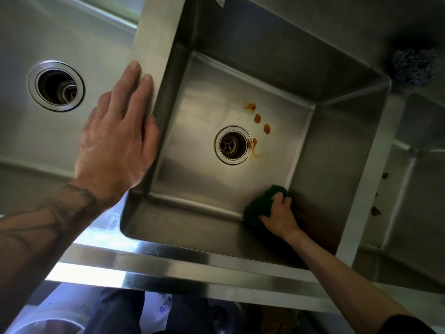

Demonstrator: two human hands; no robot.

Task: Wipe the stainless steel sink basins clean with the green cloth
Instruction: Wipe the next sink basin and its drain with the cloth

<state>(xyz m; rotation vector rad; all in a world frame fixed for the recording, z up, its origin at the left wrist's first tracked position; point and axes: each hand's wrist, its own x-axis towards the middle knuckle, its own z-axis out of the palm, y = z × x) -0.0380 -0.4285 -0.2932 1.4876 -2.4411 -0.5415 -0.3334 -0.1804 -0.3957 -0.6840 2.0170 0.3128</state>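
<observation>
I look down into the middle stainless steel basin [192, 179], a deep square tub with a round drain [233, 145]. Orange-red sauce spots [257, 118] trail across its floor from the back toward the drain's right side. My right hand [279, 213] reaches down into the near right corner and grips the dark green cloth [260, 206], pressing it against the floor where it meets the walls. My left hand [118, 138] lies flat with straight fingers on the divider [154, 44] between the middle and left basins.
The left basin [24, 131] has a large open drain [55, 86]. A right basin [423, 189] shows brown spots [375, 210] on its wall. A steel wool scrubber [414, 66] sits on the back ledge at right. The front rim [168, 266] runs below.
</observation>
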